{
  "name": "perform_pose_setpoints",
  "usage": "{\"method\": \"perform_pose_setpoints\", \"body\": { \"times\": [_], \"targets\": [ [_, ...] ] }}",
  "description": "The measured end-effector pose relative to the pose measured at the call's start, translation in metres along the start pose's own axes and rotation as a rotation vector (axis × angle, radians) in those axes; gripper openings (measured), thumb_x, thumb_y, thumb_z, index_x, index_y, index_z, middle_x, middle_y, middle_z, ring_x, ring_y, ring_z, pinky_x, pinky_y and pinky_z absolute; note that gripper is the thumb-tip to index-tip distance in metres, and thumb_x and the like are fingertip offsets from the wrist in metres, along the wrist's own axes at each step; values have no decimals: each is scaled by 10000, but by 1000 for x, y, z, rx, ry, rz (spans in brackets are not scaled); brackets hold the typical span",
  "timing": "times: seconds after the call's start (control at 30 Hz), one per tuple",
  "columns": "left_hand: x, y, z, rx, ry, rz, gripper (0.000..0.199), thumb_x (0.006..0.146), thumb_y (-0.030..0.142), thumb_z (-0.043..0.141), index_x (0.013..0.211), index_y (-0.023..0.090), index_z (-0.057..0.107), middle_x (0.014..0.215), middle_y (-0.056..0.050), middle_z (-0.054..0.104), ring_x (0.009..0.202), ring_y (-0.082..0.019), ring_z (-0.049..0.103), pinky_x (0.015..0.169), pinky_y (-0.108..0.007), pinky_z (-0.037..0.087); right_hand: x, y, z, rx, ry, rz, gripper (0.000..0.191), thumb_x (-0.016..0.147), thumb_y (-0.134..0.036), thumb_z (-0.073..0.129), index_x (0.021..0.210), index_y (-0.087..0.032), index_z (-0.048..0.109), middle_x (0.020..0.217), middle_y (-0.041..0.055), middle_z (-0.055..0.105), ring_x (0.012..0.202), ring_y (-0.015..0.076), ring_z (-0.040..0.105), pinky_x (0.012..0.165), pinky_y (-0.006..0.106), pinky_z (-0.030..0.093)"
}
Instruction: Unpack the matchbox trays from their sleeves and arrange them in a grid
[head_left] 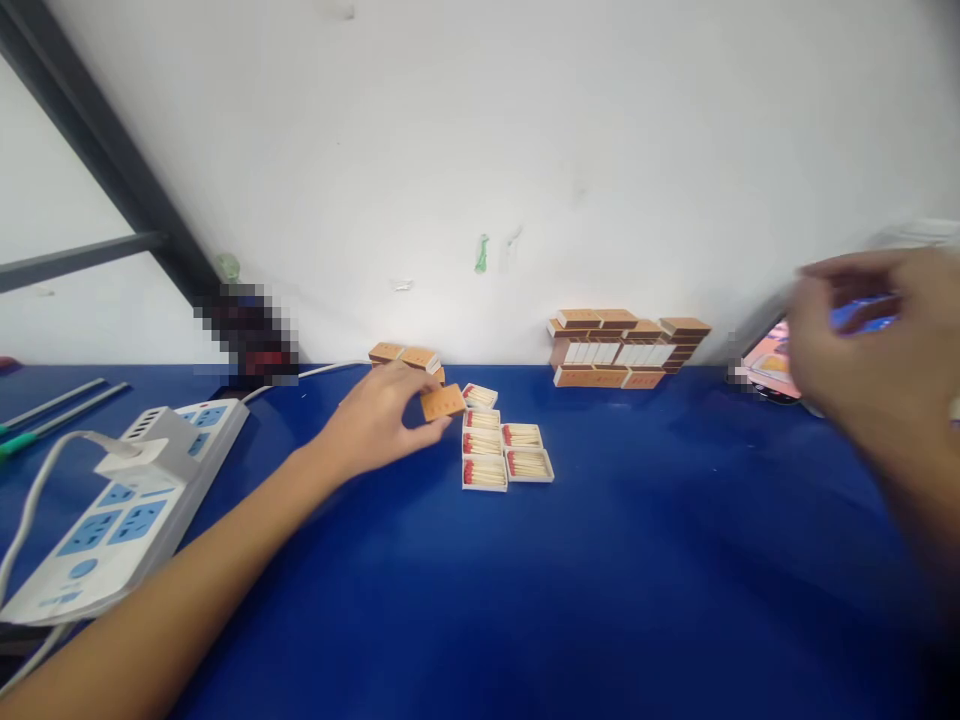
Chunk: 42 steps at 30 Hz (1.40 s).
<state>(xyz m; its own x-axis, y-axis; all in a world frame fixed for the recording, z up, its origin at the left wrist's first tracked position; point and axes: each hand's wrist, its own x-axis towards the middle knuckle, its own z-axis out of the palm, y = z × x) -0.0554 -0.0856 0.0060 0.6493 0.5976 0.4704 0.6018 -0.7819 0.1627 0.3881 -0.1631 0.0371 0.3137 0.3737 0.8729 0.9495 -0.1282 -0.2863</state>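
White plastic begins the row at the left: a power strip lies slantwise on the blue bench, with a plug seated in it, presumably set off to the side to leave the middle free for handwork. Next come a few boxes near the wall, partly hidden behind the left hand. That hand grasps one matchbox between thumb and fingertips, just above the bench and beside the trays; so light a grip probably suits thin card, which would dent if squeezed. To its right, six trays sit close together, face up, which likely keeps the loose matches from spilling. Further right, a stack of boxes rises close to the wall, perhaps for backing. At the far right, the right hand hangs in front of a lit screen, fingers bent toward the thumb; it is too blurred to tell whether it grasps anything.

As for looks, the held matchbox is orange-brown, with small dark marks on its broad face. The trays are white, their matches pale with red heads. The stack mixes orange-brown faces with a middle band of whitish ones.
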Motion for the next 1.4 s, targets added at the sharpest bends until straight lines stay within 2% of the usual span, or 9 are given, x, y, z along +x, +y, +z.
{"method": "perform_pose_setpoints", "body": {
  "times": [0.03, 0.13, 0.23, 0.47, 0.83, 1.17, 1.23, 1.33, 1.4],
  "targets": [
    [-1, 13, 3, -28, 22, 29, 286, 913, 394, 714, 1120, 197, 697, 1099, -85, 766, 1010, -273, 697, 901, -433, 546, -13, -30, -5, 186, -146, 73, 310, 903, -435, 626, 1051, -182, 728, 909, 117, 734, 780, 255, 688, 728, 414, 556],
    [-8, 49, 13, -109, 109, 166, 299, 947, 361, 710, 1192, 192, 678, 1019, -72, 772, 934, -245, 693, 871, -417, 549, -59, -107, -20, 790, -1077, 248, 471, 950, -612, 615, 1236, -246, 686, 1005, 95, 753, 726, 215, 679, 502, 313, 538],
    [-15, 70, 21, -101, 190, 279, 378, 959, 331, 700, 1295, 174, 627, 997, -87, 769, 870, -242, 682, 815, -418, 544, -98, -149, -34, 1040, -1471, 400, 553, 885, -601, 743, 1307, -254, 657, 1014, 92, 742, 760, 207, 678, 432, 246, 497],
    [-20, 79, 23, -204, 140, 449, 742, 861, 580, 803, 1394, 125, 558, 947, -80, 755, 824, -220, 693, 751, -369, 560, -115, -158, -44, 1156, -1482, 498, 415, 883, -512, 792, 1171, -224, 711, 824, 15, 651, 643, 140, 563, 499, 245, 503],
    [-18, 80, 13, -227, 87, 486, 588, 939, 464, 769, 1413, 175, 575, 1391, -177, 672, 1298, -302, 645, 1076, -472, 570, -96, -142, -45, 1126, -1644, 202, 482, 1026, -447, 637, 1451, -247, 529, 896, 6, 656, 731, 147, 628, 666, 296, 584],
    [-20, 80, 16, -106, 129, 473, 398, 998, 387, 704, 1313, 163, 607, 1143, -134, 733, 984, -250, 709, 805, -406, 610, -90, -136, -36, 977, -1520, 41, 402, 932, -491, 729, 1248, -245, 689, 946, 38, 734, 771, 180, 631, 666, 320, 516],
    [-21, 77, 18, -112, 125, 435, 414, 983, 430, 715, 1272, 151, 614, 1142, -145, 730, 1009, -269, 707, 839, -426, 603, -68, -116, -31, 777, -1293, -90, 398, 937, -543, 706, 1219, -263, 726, 879, 34, 744, 722, 189, 630, 658, 334, 503],
    [-21, 72, 23, -116, 140, 376, 399, 977, 440, 723, 1247, 165, 620, 1113, -131, 738, 997, -273, 703, 851, -434, 586, -22, -51, -17, 257, -528, -155, 271, 952, -456, 676, 1053, -228, 785, 907, 85, 767, 754, 222, 649, 736, 375, 484],
    [-20, 69, 25, -125, 124, 354, 377, 974, 428, 731, 1226, 168, 625, 1039, -107, 744, 949, -262, 696, 823, -417, 573, 5, 7, -8, -160, -237, -141, 347, 935, -400, 718, 1178, -158, 770, 1091, 187, 772, 1024, 311, 671, 879, 433, 452]
  ]
}}
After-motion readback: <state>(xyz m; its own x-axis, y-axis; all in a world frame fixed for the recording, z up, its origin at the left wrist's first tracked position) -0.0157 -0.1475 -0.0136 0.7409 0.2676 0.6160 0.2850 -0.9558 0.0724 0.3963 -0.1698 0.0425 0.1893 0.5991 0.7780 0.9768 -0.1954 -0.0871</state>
